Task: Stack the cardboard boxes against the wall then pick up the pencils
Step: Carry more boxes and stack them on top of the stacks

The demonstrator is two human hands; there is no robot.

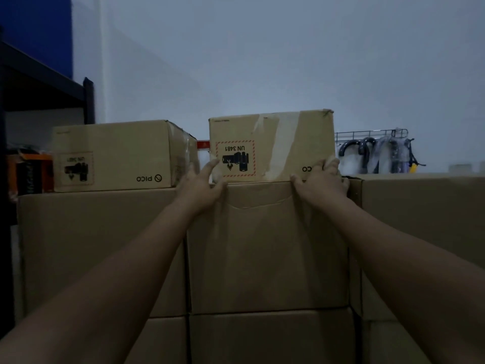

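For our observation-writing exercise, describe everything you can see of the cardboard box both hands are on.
The cardboard box is brown card, upside down: its red-bordered UN 3481 label and logo read inverted. Pale tape runs slantwise across the front; the top right corner is scuffed. It rests on a larger box of the stack. The left hand presses its lower left corner with spread fingers; the right hand grips its lower right corner.

Both bare arms stretched forward, left hand (pixel 202 185) fingers spread, right hand (pixel 322 183) fingers curled round upper box (pixel 288 145) corner
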